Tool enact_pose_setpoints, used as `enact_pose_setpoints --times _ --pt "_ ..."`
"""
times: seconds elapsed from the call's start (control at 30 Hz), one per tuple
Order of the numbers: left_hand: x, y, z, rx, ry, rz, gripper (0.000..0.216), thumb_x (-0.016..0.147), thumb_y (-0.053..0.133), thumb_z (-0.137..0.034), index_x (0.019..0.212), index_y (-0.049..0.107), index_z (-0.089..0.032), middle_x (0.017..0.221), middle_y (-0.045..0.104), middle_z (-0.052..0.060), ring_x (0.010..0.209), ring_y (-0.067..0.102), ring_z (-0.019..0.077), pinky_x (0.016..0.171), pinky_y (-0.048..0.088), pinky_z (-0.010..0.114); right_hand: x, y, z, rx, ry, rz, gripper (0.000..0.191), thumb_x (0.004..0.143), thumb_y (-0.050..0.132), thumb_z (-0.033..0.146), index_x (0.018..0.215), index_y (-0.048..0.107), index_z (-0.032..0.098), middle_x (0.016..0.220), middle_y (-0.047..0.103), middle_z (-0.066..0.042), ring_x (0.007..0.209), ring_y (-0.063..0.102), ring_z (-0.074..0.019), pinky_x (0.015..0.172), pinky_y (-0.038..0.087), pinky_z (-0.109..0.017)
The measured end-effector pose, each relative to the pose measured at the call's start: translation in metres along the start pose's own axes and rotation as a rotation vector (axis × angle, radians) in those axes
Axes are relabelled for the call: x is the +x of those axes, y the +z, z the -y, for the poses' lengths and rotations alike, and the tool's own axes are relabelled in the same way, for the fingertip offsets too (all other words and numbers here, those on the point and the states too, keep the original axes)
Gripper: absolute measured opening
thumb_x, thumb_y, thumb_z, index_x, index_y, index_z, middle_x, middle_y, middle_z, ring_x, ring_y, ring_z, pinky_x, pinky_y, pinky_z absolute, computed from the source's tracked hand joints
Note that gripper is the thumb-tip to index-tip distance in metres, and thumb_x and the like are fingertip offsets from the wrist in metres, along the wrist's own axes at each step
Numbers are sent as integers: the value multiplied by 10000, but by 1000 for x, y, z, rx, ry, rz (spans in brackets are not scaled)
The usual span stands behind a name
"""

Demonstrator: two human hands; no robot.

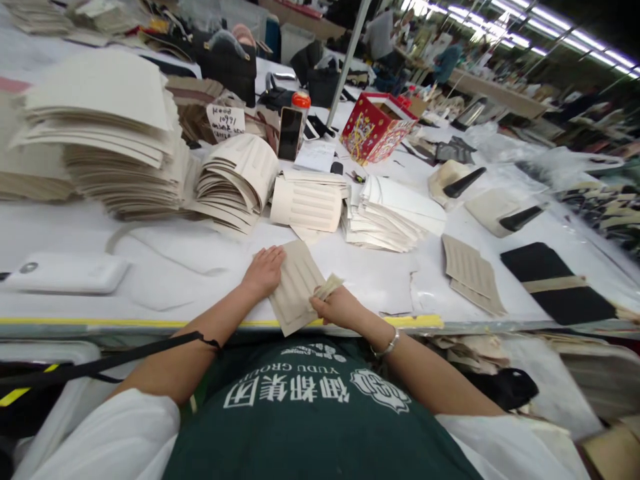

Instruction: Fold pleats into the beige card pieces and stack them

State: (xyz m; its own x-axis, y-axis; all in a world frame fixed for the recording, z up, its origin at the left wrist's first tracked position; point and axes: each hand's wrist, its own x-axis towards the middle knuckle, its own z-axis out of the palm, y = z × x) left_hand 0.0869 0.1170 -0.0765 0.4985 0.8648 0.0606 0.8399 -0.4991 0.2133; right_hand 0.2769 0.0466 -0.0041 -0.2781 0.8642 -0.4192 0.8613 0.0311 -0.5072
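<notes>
A beige panel [296, 287] with raised parallel bands lies at the table's front edge, its near corner reaching over the yellow strip. My left hand [265, 271] rests flat on the panel's left edge, fingers stretched out and pressed together. Over the panel's right side, my right hand [341, 307] is closed on a small pale folded strip [330, 285], pinched between thumb and fingers. Whether that strip touches the panel is hard to tell. Just beyond stands a bent stack of similar banded panels [307, 203], with a loose piece jutting out beneath it.
Tall stacks of beige sheets [115, 133] stand at left, near a white power bank [70, 272]. White sheets [390, 213] lie right of centre. Further right are banded panels [473, 273] and a black bundle [555, 280]. Behind are a phone [290, 133] and red box [375, 130].
</notes>
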Motion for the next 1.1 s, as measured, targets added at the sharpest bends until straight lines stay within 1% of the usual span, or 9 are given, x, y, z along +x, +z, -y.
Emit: enact_pose_setpoints --times 0.17,0.23,0.33,0.47,0.6,0.7,0.83,0.97,1.1 --pt "-1 -1 -1 -21 -39 -21 450 832 317 -173 1253 461 -104 1364 422 97 1276 344 215 1069 245 381 71 4 35 -187 -54 -308 382 874 349 316 744 654 126 719 689 -89 745 635 -172 692 441 -238" --pt "-2 -1 -1 -23 -74 -33 446 840 307 -177 1252 462 -108 1365 422 94 1279 339 222 1068 243 390 74 5 39 -306 -97 -371 342 870 357 293 852 651 120 844 691 -110 820 628 -196 729 432 -263" --pt "-2 0 -1 -15 -101 -27 462 831 309 -154 1269 449 -116 1376 407 90 1286 325 243 1065 234 421 32 7 22 -380 -82 -277 294 862 371 270 882 632 136 836 688 -99 772 633 -189 700 434 -261" --pt "-2 0 0 -33 -105 -3 473 830 305 -144 1284 436 -120 1384 395 88 1293 312 239 1066 226 413 -22 5 -3 -211 25 -184 284 879 352 282 797 603 175 686 674 -33 612 624 -129 623 444 -217" --pt "-3 -1 0 -44 -92 10 478 830 305 -144 1292 427 -141 1395 379 79 1298 305 229 1062 231 411 19 -2 18 21 -1 -235 317 905 299 307 850 585 182 652 663 8 544 613 -95 574 449 -190" --pt "-4 -3 -2 -40 -99 0 467 831 327 -171 1284 434 -140 1384 398 77 1294 311 228 1055 244 404 61 -2 39 -75 -63 -268 319 892 332 287 818 617 163 674 674 -19 639 632 -117 626 449 -197" --pt "-4 -5 1 -23 -106 28 469 846 297 -157 1298 415 -125 1395 381 77 1296 307 227 1059 241 393 34 10 30 -258 -48 -217 286 868 382 249 794 637 143 673 674 -53 719 630 -148 671 439 -215" --pt "-6 -8 17 -21 54 82 457 870 281 -176 1311 399 -168 1409 361 47 1297 309 203 1061 243 363 -11 22 11 -289 -34 -161 302 884 348 260 821 625 158 727 681 -46 702 625 -139 655 430 -215" --pt "-7 -8 25 -28 115 52 446 880 295 -219 1311 401 -175 1404 371 43 1295 310 197 1065 241 355 36 16 30 -308 -88 -225 317 886 351 273 859 639 142 775 687 -69 766 628 -155 705 427 -226"
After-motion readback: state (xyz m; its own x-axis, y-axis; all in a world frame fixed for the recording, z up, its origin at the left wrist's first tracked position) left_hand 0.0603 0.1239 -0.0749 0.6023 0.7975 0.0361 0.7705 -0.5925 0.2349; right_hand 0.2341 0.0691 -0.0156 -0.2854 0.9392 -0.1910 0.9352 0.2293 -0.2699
